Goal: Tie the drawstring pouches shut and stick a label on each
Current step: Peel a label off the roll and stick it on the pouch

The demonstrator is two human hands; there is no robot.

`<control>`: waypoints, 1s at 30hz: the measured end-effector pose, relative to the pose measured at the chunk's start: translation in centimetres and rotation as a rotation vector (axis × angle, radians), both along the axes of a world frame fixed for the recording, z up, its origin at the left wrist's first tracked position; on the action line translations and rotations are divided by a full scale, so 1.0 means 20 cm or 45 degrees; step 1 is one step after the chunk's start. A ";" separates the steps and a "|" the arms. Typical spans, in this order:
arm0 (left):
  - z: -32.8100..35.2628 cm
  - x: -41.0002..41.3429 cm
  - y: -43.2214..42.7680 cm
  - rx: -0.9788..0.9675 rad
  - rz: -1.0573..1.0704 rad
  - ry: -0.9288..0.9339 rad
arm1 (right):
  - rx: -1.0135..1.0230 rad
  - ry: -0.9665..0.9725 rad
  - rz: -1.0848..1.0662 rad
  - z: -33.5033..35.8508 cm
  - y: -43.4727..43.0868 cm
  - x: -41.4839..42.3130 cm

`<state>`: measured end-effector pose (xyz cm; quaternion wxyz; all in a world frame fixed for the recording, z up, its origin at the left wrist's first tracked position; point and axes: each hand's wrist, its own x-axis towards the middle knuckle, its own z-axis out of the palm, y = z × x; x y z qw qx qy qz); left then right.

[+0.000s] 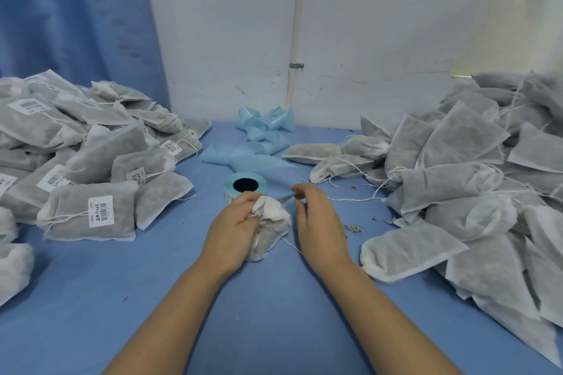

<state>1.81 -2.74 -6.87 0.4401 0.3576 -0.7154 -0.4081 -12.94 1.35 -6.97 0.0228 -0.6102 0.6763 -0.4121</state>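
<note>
Two hands work at the near centre of the blue desk [274,298]. The left hand [236,224] grips the gathered neck of one white drawstring pouch [271,228], fingers curled round the bunched fabric; the body of the pouch hangs towards the near side and rests on the desk between the two hands. The right hand [316,222] is just right of the pouch, its fingers [300,190] narrowed to a pinch on the drawstring [285,198], which runs taut and blurred from the pouch neck to the fingertips. A second length of string trails from the pouch across the desk beside the right wrist. Just beyond the left hand stands a label roll [262,184] with a dark core, partly covered by the knuckles. Farther back lies a crumpled strip of pale blue backing paper [259,143], reaching the wall [228,24]. On the left is a pile of tied pouches [91,155], several carrying white barcode labels. On the right is a larger pile of unlabelled pouches [475,167] with loose strings spilling towards the centre. Small bits of dried plant matter [353,228] lie on the desk near the right hand. A blue curtain [76,9] hangs at far left, and a white pipe [297,24] runs down the wall.
</note>
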 end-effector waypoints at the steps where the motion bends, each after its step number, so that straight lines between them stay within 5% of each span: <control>1: 0.00 0.00 0.00 0.041 -0.020 0.051 | -0.004 -0.083 0.032 0.00 0.00 -0.01; 9: 0.02 -0.01 0.02 0.110 -0.139 0.119 | -0.021 -0.399 0.236 0.00 0.01 -0.01; 30: 0.04 -0.03 -0.01 0.234 -0.096 0.261 | -0.298 -1.004 -0.204 0.04 0.02 -0.07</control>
